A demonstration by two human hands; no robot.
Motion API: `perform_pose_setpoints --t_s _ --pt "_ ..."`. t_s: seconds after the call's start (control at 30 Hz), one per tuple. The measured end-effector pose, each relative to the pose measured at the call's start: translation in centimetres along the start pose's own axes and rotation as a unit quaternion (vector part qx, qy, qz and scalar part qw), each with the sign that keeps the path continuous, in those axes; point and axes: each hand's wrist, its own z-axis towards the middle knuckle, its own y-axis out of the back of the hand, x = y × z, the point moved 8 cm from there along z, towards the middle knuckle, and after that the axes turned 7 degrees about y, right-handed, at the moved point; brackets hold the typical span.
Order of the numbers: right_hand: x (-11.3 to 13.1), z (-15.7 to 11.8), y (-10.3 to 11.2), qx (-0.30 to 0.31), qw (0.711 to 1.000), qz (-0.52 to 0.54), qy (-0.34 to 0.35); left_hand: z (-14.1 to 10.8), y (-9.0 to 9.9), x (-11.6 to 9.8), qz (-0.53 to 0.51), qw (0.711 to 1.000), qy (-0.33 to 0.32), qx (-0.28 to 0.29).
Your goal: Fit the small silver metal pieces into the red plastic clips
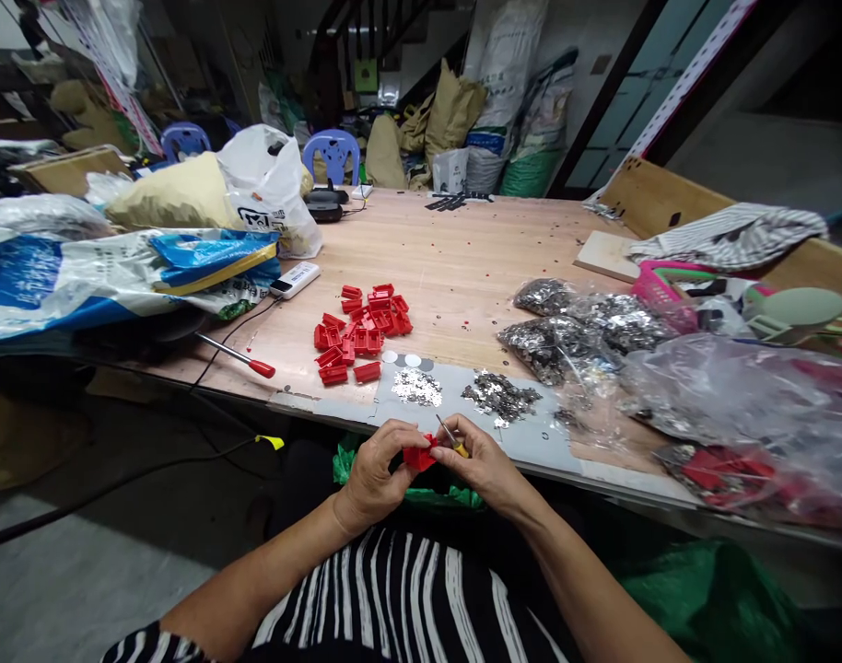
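My left hand (385,470) is closed around a small red plastic housing (419,454), held just off the table's front edge. My right hand (486,463) grips a small screwdriver (458,447) by its yellow handle, its thin metal shaft slanting up and to the left. The right fingertips are close against the red housing; whether they also pinch it I cannot tell. Beyond the hands, a pile of bright metal pieces (416,387) and a darker pile of metal pieces (502,397) lie on a grey sheet (455,419). Several more red housings (366,324) are heaped behind them.
Clear bags of metal parts (552,341) sit on the table (449,276) to the right, near a pink basket (660,290). At left are plastic sacks (206,267), a white device (295,280) and a red-tipped lever (261,367). A green bag (711,589) is low right.
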Motion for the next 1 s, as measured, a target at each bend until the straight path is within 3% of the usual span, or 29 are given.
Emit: perform_pose_setpoints --t_s 0.2,0.5,0.67,0.77,0.87,0.93,1.0 --pt "-1.2 -0.5 -0.8 0.046 0.993 0.095 -0.054 -0.9 -1.0 0.6 -0.008 0.999 0.009 0.042" --pt "-1.4 -2.1 -1.4 0.07 0.975 0.198 -0.074 -0.9 -1.3 1.1 -0.113 0.992 0.032 0.042" --pt "-1.4 -2.3 -2.2 0.086 0.958 0.259 -0.093 -1.0 -1.6 3.0 -0.291 0.948 0.117 0.054" --pt "-1.2 -1.3 -1.7 0.097 0.976 0.174 -0.088 -1.2 -1.3 4.5 -0.352 0.917 0.188 0.018" --pt "0.0 0.9 0.8 0.031 0.998 -0.059 -0.018 -1.4 -0.6 5.6 -0.354 0.9 0.251 -0.025" --pt "1.4 2.3 2.4 -0.035 0.964 -0.258 0.044 -1.6 -0.3 6.0 -0.354 0.89 0.285 -0.042" --pt "2.0 3.4 2.8 -0.059 0.919 -0.382 0.074 -1.7 0.0 6.2 -0.357 0.88 0.308 -0.049"
